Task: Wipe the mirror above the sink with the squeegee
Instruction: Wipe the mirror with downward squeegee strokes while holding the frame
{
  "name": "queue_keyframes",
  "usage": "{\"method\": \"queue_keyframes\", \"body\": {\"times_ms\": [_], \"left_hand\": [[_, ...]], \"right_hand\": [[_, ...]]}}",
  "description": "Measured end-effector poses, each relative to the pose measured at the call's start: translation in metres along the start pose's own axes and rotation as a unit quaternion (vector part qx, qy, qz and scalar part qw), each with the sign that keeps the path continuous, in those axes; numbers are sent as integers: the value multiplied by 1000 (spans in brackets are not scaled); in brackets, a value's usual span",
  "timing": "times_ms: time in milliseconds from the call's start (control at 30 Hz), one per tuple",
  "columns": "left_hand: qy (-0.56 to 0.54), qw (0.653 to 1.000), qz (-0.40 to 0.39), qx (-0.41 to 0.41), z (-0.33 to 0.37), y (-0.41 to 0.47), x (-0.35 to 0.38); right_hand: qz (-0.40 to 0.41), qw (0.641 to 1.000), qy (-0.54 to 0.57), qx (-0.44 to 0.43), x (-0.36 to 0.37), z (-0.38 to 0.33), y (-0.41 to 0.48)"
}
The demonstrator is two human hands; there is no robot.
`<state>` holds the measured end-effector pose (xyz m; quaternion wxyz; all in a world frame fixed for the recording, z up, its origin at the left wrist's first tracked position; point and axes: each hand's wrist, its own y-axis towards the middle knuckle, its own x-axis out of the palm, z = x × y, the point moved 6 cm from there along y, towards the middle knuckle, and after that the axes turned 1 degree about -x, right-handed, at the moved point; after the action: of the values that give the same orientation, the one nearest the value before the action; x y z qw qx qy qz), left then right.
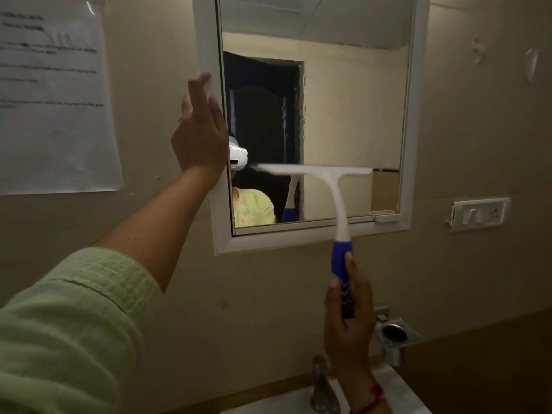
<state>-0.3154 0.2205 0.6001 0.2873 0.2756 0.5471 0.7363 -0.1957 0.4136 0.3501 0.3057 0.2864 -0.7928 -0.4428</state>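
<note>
A mirror (343,109) in a white frame (206,40) hangs on the beige wall. My right hand (349,321) grips the blue handle of a white squeegee (334,186). Its blade lies level against the lower part of the glass. My left hand (200,130) rests flat on the frame's left edge, fingers pointing up. The glass reflects a dark doorway, a green top and a white headset.
A sink (397,392) with a metal tap (324,386) sits below at the bottom edge. A metal holder (394,336) is fixed to the wall right of my hand. A switch plate (478,215) is right of the mirror. A paper notice (53,94) hangs at left.
</note>
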Motion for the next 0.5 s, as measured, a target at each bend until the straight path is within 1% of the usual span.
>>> {"method": "queue_keyframes", "body": {"times_ms": [100, 200, 333, 400, 500], "left_hand": [[-1, 1000, -3, 7, -1, 0, 0], [8, 1000, -13, 20, 0, 0, 1], [28, 999, -27, 26, 0, 0, 3], [31, 999, -29, 23, 0, 0, 4], [30, 999, -26, 25, 1, 0, 3]], "right_hand": [[15, 999, 14, -29, -4, -11, 32], [16, 999, 24, -38, -7, -17, 59], [-16, 998, 33, -61, -2, -29, 98], [-34, 996, 19, -82, 4, -35, 121], [-41, 991, -2, -124, 17, -45, 160]]}}
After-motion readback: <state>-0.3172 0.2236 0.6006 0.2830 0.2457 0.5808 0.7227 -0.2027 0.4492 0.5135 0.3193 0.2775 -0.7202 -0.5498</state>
